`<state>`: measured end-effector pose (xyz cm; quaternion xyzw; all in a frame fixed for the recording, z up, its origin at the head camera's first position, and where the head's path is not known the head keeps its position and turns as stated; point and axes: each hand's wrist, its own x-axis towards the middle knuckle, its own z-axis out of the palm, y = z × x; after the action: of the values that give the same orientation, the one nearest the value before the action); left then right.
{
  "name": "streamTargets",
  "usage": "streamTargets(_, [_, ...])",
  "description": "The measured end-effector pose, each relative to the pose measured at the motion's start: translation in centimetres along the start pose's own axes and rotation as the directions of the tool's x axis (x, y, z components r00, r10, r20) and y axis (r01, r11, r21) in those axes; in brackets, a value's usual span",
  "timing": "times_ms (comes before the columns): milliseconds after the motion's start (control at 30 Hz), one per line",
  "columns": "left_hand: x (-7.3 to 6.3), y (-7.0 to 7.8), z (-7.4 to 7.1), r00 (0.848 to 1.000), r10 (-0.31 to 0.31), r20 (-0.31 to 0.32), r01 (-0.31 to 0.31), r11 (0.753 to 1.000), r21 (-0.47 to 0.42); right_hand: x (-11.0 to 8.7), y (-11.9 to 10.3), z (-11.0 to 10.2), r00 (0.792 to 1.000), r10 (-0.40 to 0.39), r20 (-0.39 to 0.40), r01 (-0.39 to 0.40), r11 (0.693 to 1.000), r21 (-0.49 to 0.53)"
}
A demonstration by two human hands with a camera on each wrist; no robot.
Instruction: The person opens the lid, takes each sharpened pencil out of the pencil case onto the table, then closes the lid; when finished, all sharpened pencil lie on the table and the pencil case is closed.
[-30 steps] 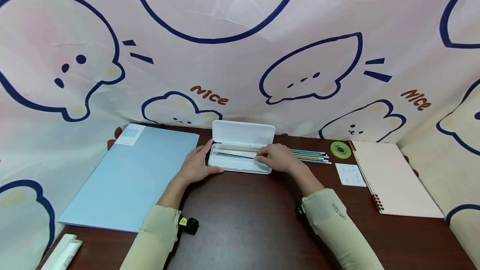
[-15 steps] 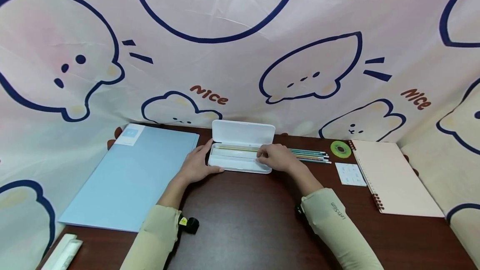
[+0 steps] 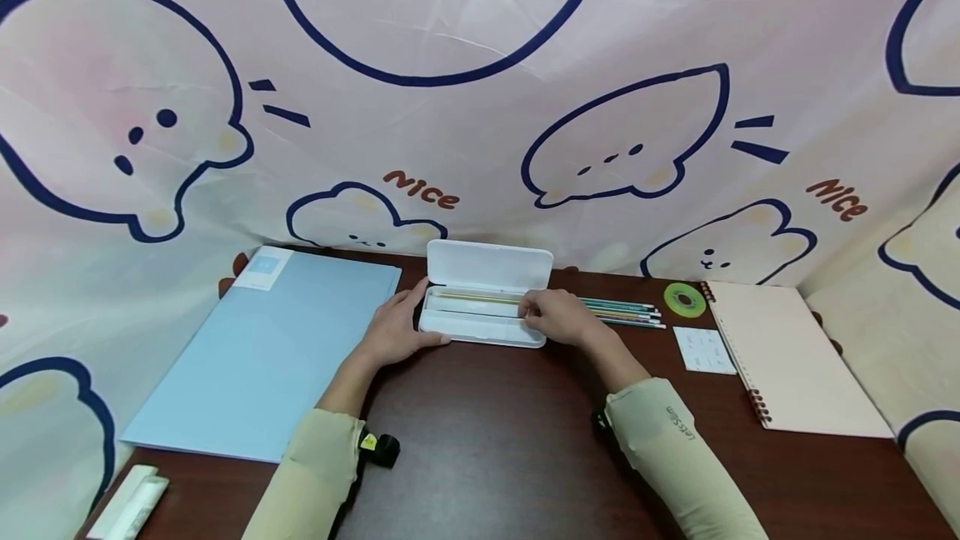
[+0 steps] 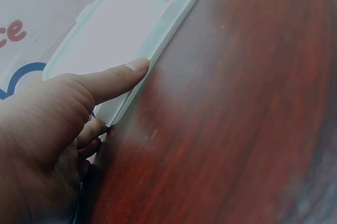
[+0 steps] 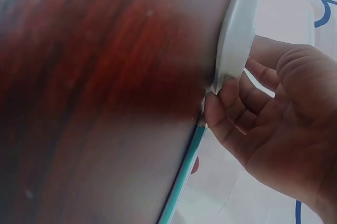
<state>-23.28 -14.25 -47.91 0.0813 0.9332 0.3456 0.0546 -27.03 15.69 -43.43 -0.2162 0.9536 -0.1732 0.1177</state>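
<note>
An open white pencil case [image 3: 482, 329] lies at the back of the table, lid raised. My left hand [image 3: 393, 328] grips its left end; in the left wrist view the thumb lies along the front rim and the fingers go round the corner. Inside the case, a yellowish pencil [image 3: 472, 297] lies along the back. My right hand [image 3: 558, 315] has curled fingers over the case's right end and pinches the end of a thin dark pencil [image 3: 483, 314] inside; the fingertips hide the grip. In the right wrist view, the other fingers touch the case's outer end.
Several pencils [image 3: 626, 312] lie right of the case, partly behind the right hand. Further right are a green tape roll [image 3: 685, 300], a white card [image 3: 704, 350] and a spiral notebook [image 3: 802, 361]. A blue folder [image 3: 277, 348] and a white packet [image 3: 129, 503] lie left.
The dark pencil, slanted in the case a second ago, now lies lower and nearly parallel to it. The right hand has shifted slightly right; the left hand keeps its place.
</note>
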Motion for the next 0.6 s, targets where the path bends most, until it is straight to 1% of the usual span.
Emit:
streamTargets(167, [-0.06,-0.04,0.07,1.000,0.004,-0.004,-0.004,1.000,0.000,0.09,0.15,0.19,1.000,-0.015,-0.009,0.015,1.000,-0.004])
streamTargets(333, [-0.04,0.03,0.05,1.000,0.009,-0.009,-0.009,1.000,0.005,0.05,0.15,0.10,0.999,-0.011,-0.032,0.011,1.000,-0.011])
streamTargets(600, [0.05,0.03,0.04,1.000,-0.006,0.000,0.006,1.000,0.005,-0.24,0.18,-0.25,0.997,0.000,-0.072,0.002,1.000,0.030])
